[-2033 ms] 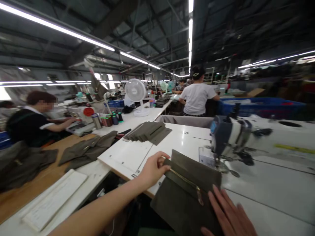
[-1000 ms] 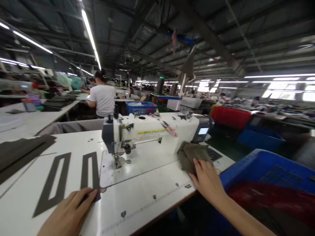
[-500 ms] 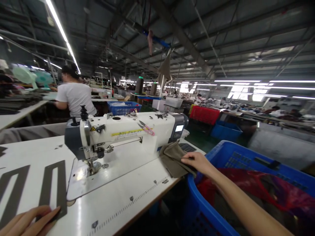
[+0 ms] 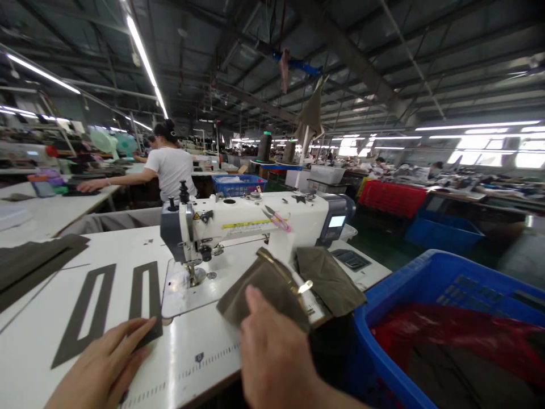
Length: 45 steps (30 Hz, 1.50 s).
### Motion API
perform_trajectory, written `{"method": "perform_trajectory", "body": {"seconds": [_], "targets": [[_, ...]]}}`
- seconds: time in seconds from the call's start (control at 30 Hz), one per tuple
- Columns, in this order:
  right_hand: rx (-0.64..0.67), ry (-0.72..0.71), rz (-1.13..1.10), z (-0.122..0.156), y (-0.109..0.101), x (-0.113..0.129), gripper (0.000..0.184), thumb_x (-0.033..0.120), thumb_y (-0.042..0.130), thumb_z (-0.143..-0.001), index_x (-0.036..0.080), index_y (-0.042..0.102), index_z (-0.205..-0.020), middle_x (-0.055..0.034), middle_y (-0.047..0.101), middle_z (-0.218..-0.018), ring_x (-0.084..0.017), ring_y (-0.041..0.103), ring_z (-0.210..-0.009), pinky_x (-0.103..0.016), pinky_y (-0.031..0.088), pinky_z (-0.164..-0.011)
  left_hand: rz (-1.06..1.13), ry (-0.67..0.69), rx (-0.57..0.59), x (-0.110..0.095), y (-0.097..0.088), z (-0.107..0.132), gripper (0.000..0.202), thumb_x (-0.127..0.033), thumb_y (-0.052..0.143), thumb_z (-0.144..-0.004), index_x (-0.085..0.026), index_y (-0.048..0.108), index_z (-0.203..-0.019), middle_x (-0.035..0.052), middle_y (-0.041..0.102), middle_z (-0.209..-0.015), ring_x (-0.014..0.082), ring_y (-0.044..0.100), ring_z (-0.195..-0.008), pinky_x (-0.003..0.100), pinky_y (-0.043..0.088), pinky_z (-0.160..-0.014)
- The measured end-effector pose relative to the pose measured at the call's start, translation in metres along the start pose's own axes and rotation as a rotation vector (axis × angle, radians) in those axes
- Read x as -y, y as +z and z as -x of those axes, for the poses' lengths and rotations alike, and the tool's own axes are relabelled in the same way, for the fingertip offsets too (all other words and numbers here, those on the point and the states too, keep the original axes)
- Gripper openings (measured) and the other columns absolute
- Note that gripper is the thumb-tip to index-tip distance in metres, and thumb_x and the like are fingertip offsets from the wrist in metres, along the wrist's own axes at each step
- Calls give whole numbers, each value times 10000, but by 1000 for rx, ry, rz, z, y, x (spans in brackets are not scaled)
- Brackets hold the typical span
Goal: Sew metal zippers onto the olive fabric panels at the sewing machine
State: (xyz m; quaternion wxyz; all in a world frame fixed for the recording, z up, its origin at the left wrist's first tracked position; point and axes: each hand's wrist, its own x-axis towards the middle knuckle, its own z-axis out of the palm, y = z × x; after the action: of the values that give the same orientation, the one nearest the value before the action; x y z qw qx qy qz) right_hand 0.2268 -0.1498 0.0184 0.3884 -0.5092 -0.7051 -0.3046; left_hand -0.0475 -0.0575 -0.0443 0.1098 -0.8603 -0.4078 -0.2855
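My right hand (image 4: 272,352) grips an olive fabric piece with a brass zipper (image 4: 272,289), lifted over the front of the white sewing table (image 4: 204,363). A second olive fabric piece (image 4: 326,281) lies at the table's right end. My left hand (image 4: 102,366) lies flat, fingers stretched out, with its fingertips on the near end of a dark slotted fabric strip (image 4: 147,301). A matching slotted strip (image 4: 87,315) lies beside it. The white sewing machine (image 4: 251,224) stands behind both hands.
A blue plastic crate (image 4: 430,284) with red and dark material stands right of the table. Pink-handled snips (image 4: 276,218) rest on the machine. A stack of dark fabric (image 4: 34,261) lies at the far left. A person in a white shirt (image 4: 170,167) works ahead.
My right hand has picked up a zippered olive piece from the pile at the table's right end and brought it left, toward me. The left hand stays on the slotted strip.
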Motion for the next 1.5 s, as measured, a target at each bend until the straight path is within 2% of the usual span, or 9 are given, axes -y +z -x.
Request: {"method": "perform_trajectory", "body": {"seconds": [0.1, 0.2, 0.37, 0.47, 0.73, 0.97, 1.2, 1.37, 1.5], "targets": [[-134, 140, -103, 59, 67, 60, 267, 129, 345, -782, 151, 609, -811, -117, 691, -720, -221, 648, -593, -282, 453, -413, 17, 127, -64, -27, -17, -9, 408, -392, 399, -878, -334, 406, -1282, 19, 591, -1146, 222, 611, -946, 318, 542, -767], [-97, 225, -183, 94, 90, 89, 303, 282, 378, -822, 149, 621, -945, -128, 694, -817, -212, 623, -518, -299, 446, -402, 84, 198, 1, -54, -24, -27, 363, -290, 405, -896, -262, 443, -1256, 47, 552, -1208, 199, 549, -1057, 298, 483, -870], [-44, 49, -407, 67, 36, 57, 317, 274, 314, -899, 185, 603, -805, -46, 669, -725, -166, 611, -605, -273, 453, -521, 232, 313, 143, -78, -10, -62, 305, -154, 363, -902, -211, 513, -1161, 56, 578, -1163, 192, 511, -1077, 358, 420, -916], [126, -3, -332, 47, 6, 20, 283, 302, 352, -902, 168, 591, -831, -61, 629, -751, -179, 581, -675, -296, 439, -591, 300, 351, 221, -83, 1, -79, 238, -153, 409, -891, -217, 561, -1062, 39, 604, -1068, 182, 518, -1036, 378, 366, -943], [291, 203, -179, 57, 14, -4, 212, 202, 382, -883, 177, 534, -738, -49, 530, -668, -206, 494, -618, -342, 367, -570, 241, 373, 424, -85, 10, -98, 92, -108, 522, -811, -187, 567, -827, 19, 583, -852, 170, 524, -845, 346, 365, -866], [271, 181, -296, 34, -5, -32, 219, 187, 341, -903, 191, 459, -719, -25, 523, -660, -158, 518, -597, -281, 372, -559, 220, 425, 399, -91, -20, -113, 130, -201, 419, -899, -179, 506, -806, 13, 578, -779, 159, 528, -737, 282, 399, -712], [189, -112, 78, -17, -37, -91, 229, 235, 345, -920, 173, 520, -787, -33, 573, -620, -165, 536, -535, -288, 350, -513, 303, 425, 338, -105, -46, -155, 52, -193, 493, -876, -189, 537, -902, -8, 623, -810, 138, 570, -757, 234, 405, -683], [40, -389, 27, -24, -55, -58, 188, 161, 409, -872, 141, 582, -941, -96, 651, -814, -211, 556, -709, -336, 387, -625, 130, 447, -30, -99, -43, -141, 169, -141, 389, -905, -169, 553, -875, 49, 596, -987, 172, 535, -882, 308, 389, -766], [101, -315, -237, 17, -14, 0, 336, 90, 295, -885, 164, 603, -770, -37, 609, -624, -153, 531, -578, -293, 388, -566, -12, 464, 152, -70, -18, -100, 225, -125, 364, -903, -149, 582, -854, 66, 624, -913, 186, 561, -856, 332, 414, -765]]}}
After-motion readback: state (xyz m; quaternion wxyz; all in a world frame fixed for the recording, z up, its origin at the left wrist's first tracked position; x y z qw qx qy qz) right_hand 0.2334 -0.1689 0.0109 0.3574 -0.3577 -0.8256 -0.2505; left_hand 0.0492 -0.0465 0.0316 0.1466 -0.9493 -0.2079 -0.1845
